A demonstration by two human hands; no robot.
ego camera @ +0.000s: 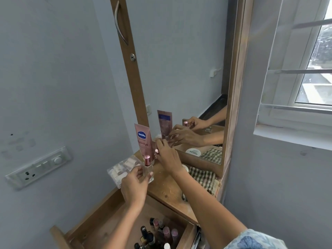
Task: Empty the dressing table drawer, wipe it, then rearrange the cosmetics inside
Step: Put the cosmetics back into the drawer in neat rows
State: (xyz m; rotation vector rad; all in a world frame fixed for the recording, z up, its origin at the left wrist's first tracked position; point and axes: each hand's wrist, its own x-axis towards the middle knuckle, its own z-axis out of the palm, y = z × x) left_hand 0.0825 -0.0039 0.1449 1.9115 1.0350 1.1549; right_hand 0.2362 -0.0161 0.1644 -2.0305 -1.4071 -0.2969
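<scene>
While the drawer (136, 221) is sitting pulled open below the Vaseline tube (143, 142), I am watching both hands working up on the wooden surface (168, 187), which suggests to me that the emptying step is underway rather than finished. The left hand (133, 186) is closing around a clear square perfume bottle (148, 170) with a rose-gold cap, just in front of the Vaseline tube; the bottle is standing upright, its long axis vertical and its cap pointing up, I think so that it can be set down on its base without tipping. The right hand (168, 157) is reaching to the right of the Vaseline tube, its fingertips pinching a small pink-capped item (156, 151); what that item is I cannot tell. The Vaseline tube itself is standing cap-down against the mirror (197, 69), its crimped end pointing up, probably parked at the back to keep the front free. A clear box of white pieces (122, 168) is lying to the left of the tube, and a checked cloth (203, 177) is resting to its right, likely kept ready for wiping. Many nail-polish and lip bottles (158, 234) are waiting in the drawer, mostly upright and crowded together.
</scene>
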